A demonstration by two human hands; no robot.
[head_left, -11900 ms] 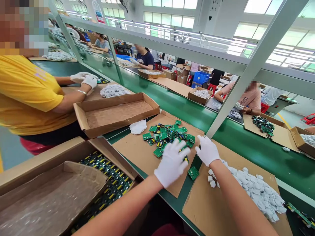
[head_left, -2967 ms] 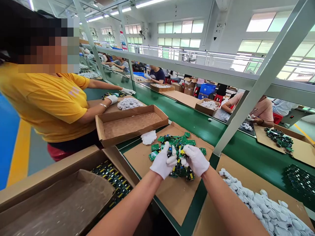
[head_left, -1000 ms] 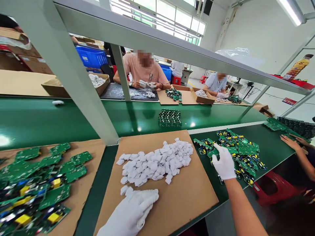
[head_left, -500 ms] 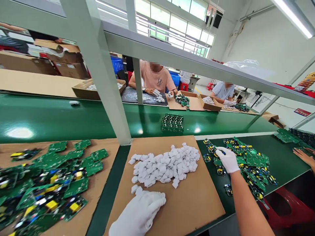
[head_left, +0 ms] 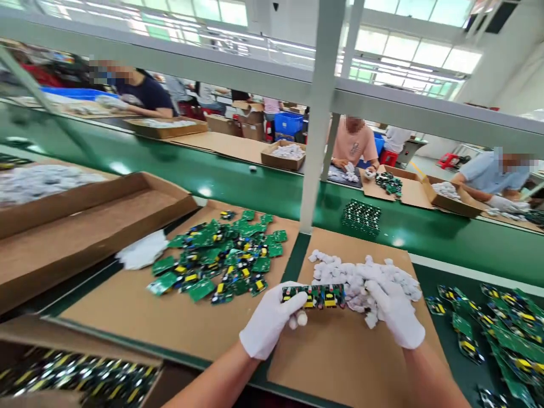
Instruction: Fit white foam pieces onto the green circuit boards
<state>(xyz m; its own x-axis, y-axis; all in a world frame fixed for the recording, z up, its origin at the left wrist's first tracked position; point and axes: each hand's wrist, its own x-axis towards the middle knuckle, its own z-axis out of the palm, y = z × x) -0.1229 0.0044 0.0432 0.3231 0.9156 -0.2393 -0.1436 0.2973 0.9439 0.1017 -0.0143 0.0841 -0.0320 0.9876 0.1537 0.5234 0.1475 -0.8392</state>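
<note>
Both my hands wear white gloves and hold one long green circuit board strip (head_left: 314, 296) between them. My left hand (head_left: 270, 320) grips its left end, my right hand (head_left: 393, 314) its right end. The strip hovers over a cardboard sheet (head_left: 340, 351) that carries a pile of small white pads (head_left: 365, 277). Left of it, a heap of loose green circuit boards (head_left: 225, 260) lies on another cardboard sheet (head_left: 140, 311).
More boards (head_left: 488, 323) lie at the right on the green bench. A stack of boards (head_left: 361, 217) rides the green conveyor (head_left: 170, 170). A grey post (head_left: 317, 130) rises in front. An empty cardboard tray (head_left: 85, 209) sits left; a box of boards (head_left: 76, 377) lower left. Other people work across the belt.
My head has turned back to the left. My right hand left the boards at the right and came in; both hands now hold a board strip between them.
</note>
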